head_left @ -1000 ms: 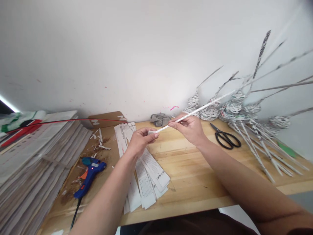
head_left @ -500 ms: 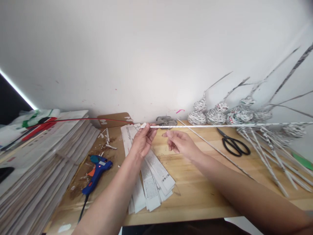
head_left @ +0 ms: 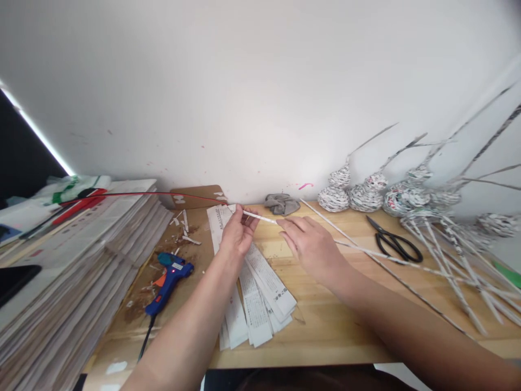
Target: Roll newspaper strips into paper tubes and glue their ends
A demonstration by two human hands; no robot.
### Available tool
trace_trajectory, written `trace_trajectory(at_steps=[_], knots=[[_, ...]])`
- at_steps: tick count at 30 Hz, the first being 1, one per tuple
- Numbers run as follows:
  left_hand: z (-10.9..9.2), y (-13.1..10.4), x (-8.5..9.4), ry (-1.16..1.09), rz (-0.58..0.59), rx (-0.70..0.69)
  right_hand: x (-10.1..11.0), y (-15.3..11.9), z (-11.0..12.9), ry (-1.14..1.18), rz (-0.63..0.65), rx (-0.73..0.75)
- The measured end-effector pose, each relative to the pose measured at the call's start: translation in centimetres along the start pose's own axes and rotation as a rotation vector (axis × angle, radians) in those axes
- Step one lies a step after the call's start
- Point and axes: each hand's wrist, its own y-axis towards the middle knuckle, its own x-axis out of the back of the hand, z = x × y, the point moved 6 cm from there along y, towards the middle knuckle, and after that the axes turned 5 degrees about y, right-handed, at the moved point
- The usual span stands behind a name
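Note:
Between my hands runs a thin white rolled paper stick (head_left: 262, 218), which carries on to the right past my right hand. My left hand (head_left: 239, 231) pinches its left end between thumb and fingers. Closed around it farther right is my right hand (head_left: 311, 244), fingers pointing left. A thin red rod (head_left: 183, 196) reaches from the left to my left hand; whether it enters the stick is hidden. Below my hands, printed paper strips (head_left: 260, 296) lie fanned on the wooden table (head_left: 325, 331).
At the left stands a tall newspaper stack (head_left: 81, 271), beside a blue glue gun (head_left: 169, 282) with a lit red light. Black scissors (head_left: 394, 241), loose paper sticks (head_left: 451, 260) and woven paper gourds (head_left: 334, 195) occupy the right. A grey cloth (head_left: 282, 204) lies near the wall.
My right hand, loosely curled below the stick before, now grips it. The stick's right part has dropped from level to a downward slant. The view has shifted slightly.

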Motion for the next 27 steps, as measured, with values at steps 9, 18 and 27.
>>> trace_trajectory(at_steps=[9,18,27], knots=[[-0.6,-0.5,-0.6,-0.151,0.028,-0.049,-3.6,0.3,-0.6,0.295,0.257,-0.282],[-1.8,-0.4,-0.4,-0.151,0.017,-0.031,-5.9,0.4,1.5,0.86,0.498,-0.465],[-2.9,-0.3,-0.4,-0.148,0.014,-0.058,-7.0,1.1,2.9,0.971,0.694,-0.429]])
